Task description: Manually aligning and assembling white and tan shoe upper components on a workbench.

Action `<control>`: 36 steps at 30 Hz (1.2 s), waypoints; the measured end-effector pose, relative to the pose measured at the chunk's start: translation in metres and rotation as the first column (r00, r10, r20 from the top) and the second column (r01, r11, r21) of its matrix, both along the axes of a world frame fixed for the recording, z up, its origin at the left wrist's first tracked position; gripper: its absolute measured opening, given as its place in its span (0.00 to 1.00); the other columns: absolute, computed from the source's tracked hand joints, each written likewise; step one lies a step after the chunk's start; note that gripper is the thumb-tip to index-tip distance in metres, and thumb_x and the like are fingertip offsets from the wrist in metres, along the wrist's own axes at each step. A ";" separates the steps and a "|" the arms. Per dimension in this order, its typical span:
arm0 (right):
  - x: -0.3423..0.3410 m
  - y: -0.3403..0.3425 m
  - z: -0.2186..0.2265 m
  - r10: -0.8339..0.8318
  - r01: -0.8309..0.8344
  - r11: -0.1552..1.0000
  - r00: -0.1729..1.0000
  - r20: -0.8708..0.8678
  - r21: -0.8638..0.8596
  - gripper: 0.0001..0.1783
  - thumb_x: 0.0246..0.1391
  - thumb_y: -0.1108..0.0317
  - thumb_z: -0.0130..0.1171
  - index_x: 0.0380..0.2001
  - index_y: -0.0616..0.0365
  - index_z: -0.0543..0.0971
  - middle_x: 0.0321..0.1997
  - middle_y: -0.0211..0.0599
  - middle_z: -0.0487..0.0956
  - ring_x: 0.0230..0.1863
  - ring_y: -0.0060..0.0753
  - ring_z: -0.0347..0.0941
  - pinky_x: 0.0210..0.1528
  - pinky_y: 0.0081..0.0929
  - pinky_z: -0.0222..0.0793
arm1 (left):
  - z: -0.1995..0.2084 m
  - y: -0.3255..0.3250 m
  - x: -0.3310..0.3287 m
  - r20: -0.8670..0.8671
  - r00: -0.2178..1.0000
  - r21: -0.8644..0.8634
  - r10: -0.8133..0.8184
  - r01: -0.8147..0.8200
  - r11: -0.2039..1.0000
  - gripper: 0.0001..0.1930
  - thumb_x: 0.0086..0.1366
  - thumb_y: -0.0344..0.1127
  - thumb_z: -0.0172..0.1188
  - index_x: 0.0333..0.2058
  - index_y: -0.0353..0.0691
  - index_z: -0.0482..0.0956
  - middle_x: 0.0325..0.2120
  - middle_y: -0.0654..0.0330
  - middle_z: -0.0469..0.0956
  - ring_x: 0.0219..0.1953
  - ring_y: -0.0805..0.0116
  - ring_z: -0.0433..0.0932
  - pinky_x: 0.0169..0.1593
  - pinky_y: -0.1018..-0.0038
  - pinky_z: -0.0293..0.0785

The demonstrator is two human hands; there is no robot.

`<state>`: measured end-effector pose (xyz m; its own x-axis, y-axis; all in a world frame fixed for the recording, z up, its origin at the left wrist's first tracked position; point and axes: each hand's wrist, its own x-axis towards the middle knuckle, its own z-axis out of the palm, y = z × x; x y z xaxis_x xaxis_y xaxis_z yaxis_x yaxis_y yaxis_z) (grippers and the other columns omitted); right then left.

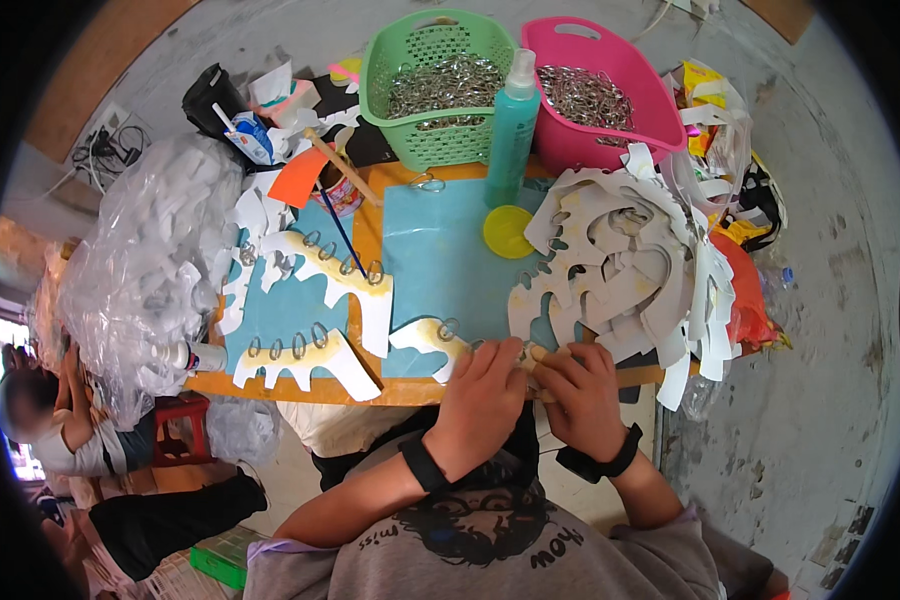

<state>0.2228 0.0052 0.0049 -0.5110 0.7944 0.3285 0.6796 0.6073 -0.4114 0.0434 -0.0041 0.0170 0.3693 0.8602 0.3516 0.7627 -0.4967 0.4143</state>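
From the head view, I pinch a white, flat, notched, yellow-smeared piece (422,341) at the near edge of the orange tabletop (402,390).
My left hand (482,405) and right hand (582,408) curl nearly closed on it; its long axis runs roughly sideways, visible end pointing left, a silver wire ring (448,328) on it.

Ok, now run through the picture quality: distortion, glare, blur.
Head view: fisheye bend, the table's near edge bowed, corners black; head view: glare on the clear plastic bag, glints off the metal clips, a washed-out bright patch at far left; head view: left hand and right hand fairly sharp, the co-worker's head blurred.
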 end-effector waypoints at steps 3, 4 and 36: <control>0.003 -0.004 0.004 0.020 -0.019 1.000 0.999 0.044 -0.012 0.18 0.38 0.72 0.60 0.38 0.51 0.80 0.48 0.33 0.76 0.51 0.48 0.65 0.55 0.48 0.59 | 0.010 -0.002 -0.006 0.040 0.998 -0.067 -0.047 0.049 0.997 0.05 0.47 0.25 0.60 0.27 0.35 0.77 0.44 0.51 0.72 0.45 0.52 0.70 0.45 0.64 0.67; 0.003 -0.005 0.005 0.031 -0.030 1.000 0.997 0.072 -0.007 0.18 0.38 0.73 0.60 0.38 0.51 0.81 0.49 0.33 0.75 0.52 0.49 0.65 0.56 0.50 0.58 | 0.014 -0.002 -0.010 0.094 0.992 -0.120 -0.079 0.090 0.989 0.06 0.47 0.24 0.60 0.27 0.35 0.77 0.44 0.50 0.72 0.46 0.51 0.70 0.45 0.64 0.67; -0.021 -0.028 0.008 -0.110 0.108 0.994 0.976 0.188 0.020 0.25 0.32 0.74 0.58 0.42 0.55 0.77 0.46 0.43 0.71 0.53 0.49 0.64 0.64 0.62 0.48 | 0.004 0.032 -0.039 0.088 0.983 -0.123 -0.161 0.171 0.978 0.21 0.53 0.23 0.60 0.48 0.37 0.69 0.38 0.55 0.78 0.47 0.57 0.74 0.51 0.63 0.63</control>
<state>0.2019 -0.0231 0.0130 -0.4749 0.8459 0.2425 0.8069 0.5286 -0.2636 0.0041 0.0279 0.0212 0.4868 0.8293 0.2745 0.6377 -0.5521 0.5372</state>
